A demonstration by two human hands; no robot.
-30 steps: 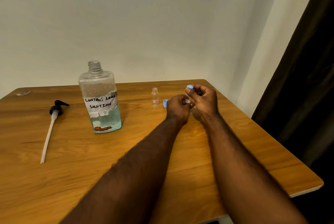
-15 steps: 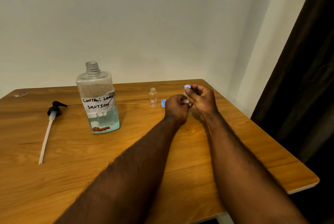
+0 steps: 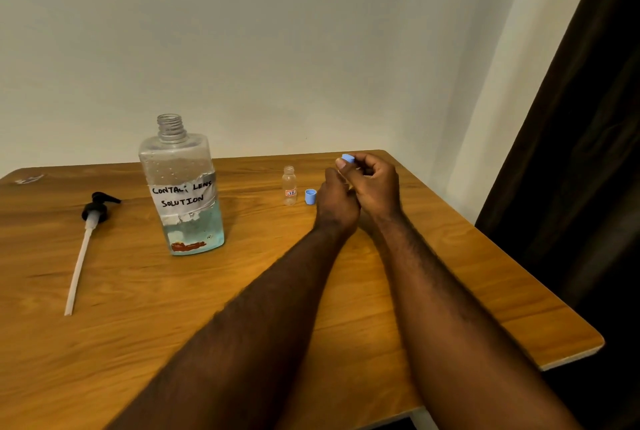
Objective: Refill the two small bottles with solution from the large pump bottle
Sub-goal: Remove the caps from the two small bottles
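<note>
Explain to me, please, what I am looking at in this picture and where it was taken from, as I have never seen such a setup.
There is no machine here: a person works with bare hands, and a camera worn on the head looks down at them. On the wooden table stand the large bottle, its neck open, and one small bottle, uncapped, with a blue cap beside it. The pump lies to the left. The right hand pinches a second blue cap. The left hand is curled beside it; what it holds is hidden.
</note>
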